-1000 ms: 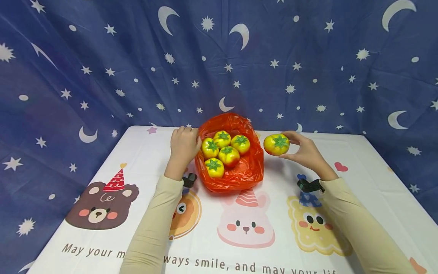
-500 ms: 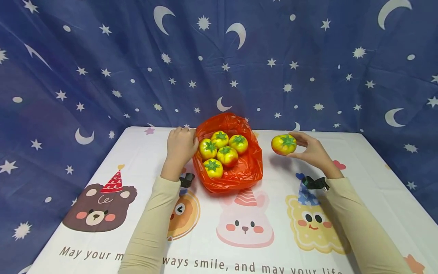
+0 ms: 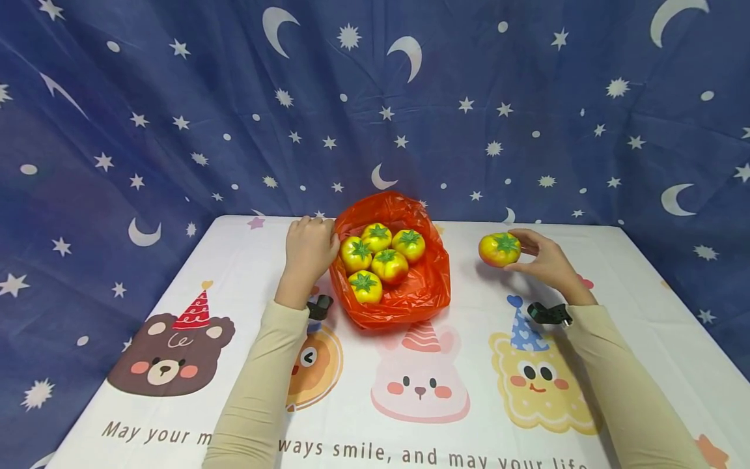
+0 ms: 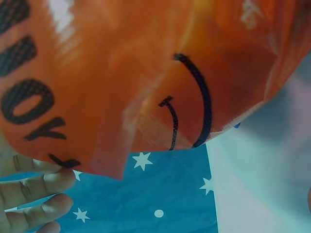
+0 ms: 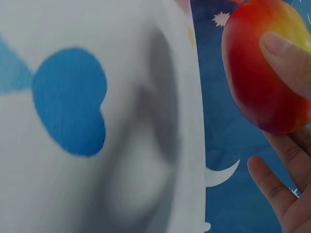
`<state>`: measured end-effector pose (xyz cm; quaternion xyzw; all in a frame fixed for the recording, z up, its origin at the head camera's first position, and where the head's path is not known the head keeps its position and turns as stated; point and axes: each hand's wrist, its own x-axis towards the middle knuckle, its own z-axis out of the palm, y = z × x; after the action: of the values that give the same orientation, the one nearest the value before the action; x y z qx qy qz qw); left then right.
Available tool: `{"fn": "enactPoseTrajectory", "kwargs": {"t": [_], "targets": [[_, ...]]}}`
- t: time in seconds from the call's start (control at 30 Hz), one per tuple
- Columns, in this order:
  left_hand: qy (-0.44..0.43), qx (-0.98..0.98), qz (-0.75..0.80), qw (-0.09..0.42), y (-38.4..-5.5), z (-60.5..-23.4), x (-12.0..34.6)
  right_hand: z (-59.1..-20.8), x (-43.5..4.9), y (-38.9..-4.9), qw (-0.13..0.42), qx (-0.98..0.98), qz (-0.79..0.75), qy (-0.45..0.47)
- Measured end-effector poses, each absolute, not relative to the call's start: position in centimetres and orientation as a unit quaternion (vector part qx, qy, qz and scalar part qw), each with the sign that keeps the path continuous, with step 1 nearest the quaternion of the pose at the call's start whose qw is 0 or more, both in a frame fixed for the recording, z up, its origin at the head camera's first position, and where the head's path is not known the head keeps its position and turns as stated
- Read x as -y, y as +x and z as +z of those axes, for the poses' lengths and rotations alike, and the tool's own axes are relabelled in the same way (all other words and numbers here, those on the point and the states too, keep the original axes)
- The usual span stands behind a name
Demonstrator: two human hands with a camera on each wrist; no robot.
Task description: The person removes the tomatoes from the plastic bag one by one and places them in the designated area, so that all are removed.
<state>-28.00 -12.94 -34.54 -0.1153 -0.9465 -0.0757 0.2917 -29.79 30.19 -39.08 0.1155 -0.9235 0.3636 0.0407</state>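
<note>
Head view: a red plastic bag (image 3: pixel 404 316) of five tomatoes (image 3: pixel 389 268) is gripped at its left rim by the left hand (image 3: pixel 310 249), a sixth tomato (image 3: pixel 500 249) held above the surface (image 3: pixel 249 257), right of the bag, by the right hand (image 3: pixel 545 262); left wrist: fingertips (image 4: pixel 59 182) seen against the bag; right wrist: sixth tomato clasped, thumb (image 5: pixel 286 56) across it.

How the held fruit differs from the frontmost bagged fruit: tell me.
The held fruit is pinched in the right hand, outside the red bag; the frontmost fruit lies inside it. The held fruit shows a broad red side; the frontmost fruit shows mostly yellow. Both have yellow areas and a green leafy top.
</note>
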Motion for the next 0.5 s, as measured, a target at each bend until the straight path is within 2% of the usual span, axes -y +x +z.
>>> {"fn": "enactPoseTrajectory", "kwargs": {"t": [0.5], "targets": [[-0.112, 0.948, -0.073, 0.287, -28.1, -34.6, 13.0, -40.9, -31.5, -30.3, 0.022, 0.917, 0.382, 0.113]]}}
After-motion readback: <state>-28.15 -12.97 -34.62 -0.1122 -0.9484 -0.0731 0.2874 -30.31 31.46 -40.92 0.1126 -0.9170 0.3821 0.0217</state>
